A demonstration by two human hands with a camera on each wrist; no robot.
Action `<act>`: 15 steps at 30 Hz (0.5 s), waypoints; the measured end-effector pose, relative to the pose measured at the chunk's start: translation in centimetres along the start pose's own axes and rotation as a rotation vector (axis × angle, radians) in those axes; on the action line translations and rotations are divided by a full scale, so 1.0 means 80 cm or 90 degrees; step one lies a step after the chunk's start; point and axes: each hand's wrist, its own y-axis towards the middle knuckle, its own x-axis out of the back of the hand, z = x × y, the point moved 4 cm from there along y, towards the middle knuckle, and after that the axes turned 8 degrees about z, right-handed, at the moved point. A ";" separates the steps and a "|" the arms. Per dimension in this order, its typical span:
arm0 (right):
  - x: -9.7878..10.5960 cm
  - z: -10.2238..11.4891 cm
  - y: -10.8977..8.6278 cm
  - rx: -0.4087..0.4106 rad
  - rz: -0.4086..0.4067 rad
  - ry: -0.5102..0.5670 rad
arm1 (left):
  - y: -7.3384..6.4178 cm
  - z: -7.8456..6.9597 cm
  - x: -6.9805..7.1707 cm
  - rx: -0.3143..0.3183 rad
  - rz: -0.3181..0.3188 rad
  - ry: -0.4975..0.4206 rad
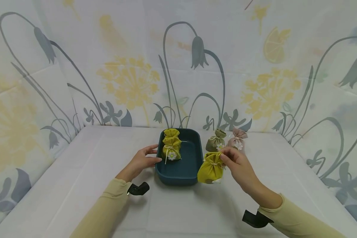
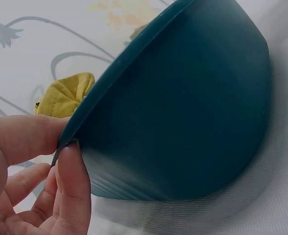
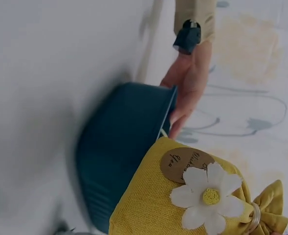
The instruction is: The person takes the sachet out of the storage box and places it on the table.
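Note:
In the head view my left hand is at the left side of a dark teal rectangular tub. Its thumb and fingers pinch the tub's rim, as the left wrist view shows. My right hand holds a yellow drawstring pouch by its gathered neck, beside the tub's right front corner. That pouch carries a white fabric flower and a round brown tag with handwriting. Inside the tub, along its left wall, yellow pouches stand one behind another, the front one with a white flower.
Behind my right hand, an olive-green pouch and a pink pouch stand side by side on the white-covered table. A flower-printed cloth hangs behind the table. Black wrist devices sit on both sleeves.

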 end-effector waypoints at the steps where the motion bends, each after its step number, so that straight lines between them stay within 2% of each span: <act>1: 0.004 -0.002 -0.003 0.001 -0.006 -0.004 | 0.000 0.000 0.000 0.001 0.001 -0.001; 15: 0.057 -0.028 -0.020 -0.008 -0.080 -0.039 | 0.002 0.001 0.001 0.003 0.001 -0.004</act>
